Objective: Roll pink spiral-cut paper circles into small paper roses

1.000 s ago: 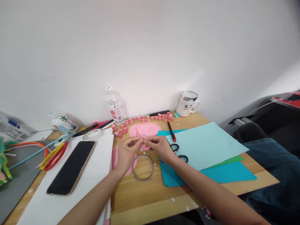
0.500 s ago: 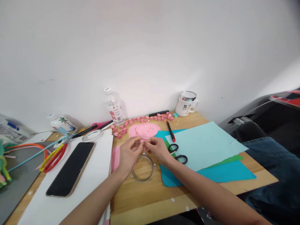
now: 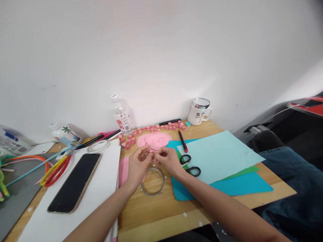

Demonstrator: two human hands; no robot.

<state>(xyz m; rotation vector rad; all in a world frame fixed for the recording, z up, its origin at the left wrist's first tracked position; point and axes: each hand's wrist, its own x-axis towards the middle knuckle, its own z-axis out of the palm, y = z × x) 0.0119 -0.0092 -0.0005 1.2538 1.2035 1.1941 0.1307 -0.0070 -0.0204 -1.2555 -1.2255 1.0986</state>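
Observation:
Over the middle of the table, my left hand and my right hand meet fingertip to fingertip. Both are closed in a pinch on a small piece of pink paper, mostly hidden by the fingers. Just beyond them lies a stack of pink paper circles, one marked with a spiral line. Small folded pink paper pieces are scattered in rows behind the stack. Below my hands a roll of clear tape lies flat on the wood. Black-handled scissors rest right of my right hand, blades hidden.
Light blue paper lies over green and blue sheets at right. A red-and-black pen, a mug and a plastic bottle stand or lie behind. At left, a phone and red-yellow scissors rest on white paper.
The whole view has shifted slightly, so the table's things appear a little further left. My fingers remain pinched together, with only a small shift at the fingertips.

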